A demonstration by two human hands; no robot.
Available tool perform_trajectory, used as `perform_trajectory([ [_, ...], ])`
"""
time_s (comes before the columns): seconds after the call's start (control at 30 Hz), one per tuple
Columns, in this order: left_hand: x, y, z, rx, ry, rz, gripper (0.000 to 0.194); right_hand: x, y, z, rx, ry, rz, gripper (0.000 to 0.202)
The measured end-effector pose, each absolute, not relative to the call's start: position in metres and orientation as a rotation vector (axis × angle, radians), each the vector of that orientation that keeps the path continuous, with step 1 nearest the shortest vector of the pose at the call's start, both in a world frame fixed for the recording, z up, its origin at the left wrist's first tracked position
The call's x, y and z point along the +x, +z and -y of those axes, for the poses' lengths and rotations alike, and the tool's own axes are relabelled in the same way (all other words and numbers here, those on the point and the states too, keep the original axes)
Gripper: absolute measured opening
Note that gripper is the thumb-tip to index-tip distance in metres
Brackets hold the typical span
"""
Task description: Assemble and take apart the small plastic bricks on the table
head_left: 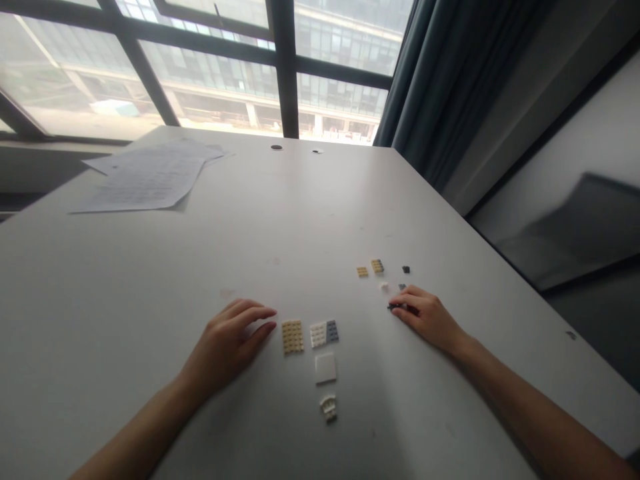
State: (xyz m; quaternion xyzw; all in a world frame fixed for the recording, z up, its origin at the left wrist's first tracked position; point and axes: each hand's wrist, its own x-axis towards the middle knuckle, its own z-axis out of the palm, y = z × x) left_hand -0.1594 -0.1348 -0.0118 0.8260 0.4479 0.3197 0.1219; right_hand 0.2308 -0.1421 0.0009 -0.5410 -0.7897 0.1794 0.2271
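Observation:
My left hand [233, 340] rests on the white table with thumb and fingers apart and nothing between them. Just right of its fingertips lies a tan studded building plate [293, 337]. Beside that is a plate group in white and grey [325, 333], then a smooth white square tile [325, 369] and a small white curved piece [329, 408] nearer me. My right hand [423, 312] pinches a small dark building piece [393, 307] between thumb and fingers. Close to it lie a grey piece [403, 287], partly hidden by the fingers, and a tiny pale piece [385, 286].
Beyond my right hand are a small tan plate [362, 272], a tan and grey plate [377, 266] and a black piece [406, 269]. Printed papers [145, 177] lie at the far left. Two round cable holes, one a dark hole [277, 147], sit near the window edge.

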Motion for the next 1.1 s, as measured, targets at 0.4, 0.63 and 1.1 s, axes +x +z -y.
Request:
perform_trajectory([
  [0.4, -0.151, -0.007, 0.143, 2.564, 0.848, -1.253, 0.035, 0.252, -0.001, 0.141, -1.52, 0.501, 2.195, 0.014],
  [0.63, -0.128, -0.007, 0.16, 2.58, 0.72, -1.293, 0.047, 0.247, -0.003, 0.15, -1.464, 0.34, 2.19, 0.02],
  [1.1, -0.123, -0.01, 0.16, 2.503, 0.684, -1.251, 0.031, 0.202, 0.017, 0.156, -1.175, 0.355, 2.287, 0.018],
])
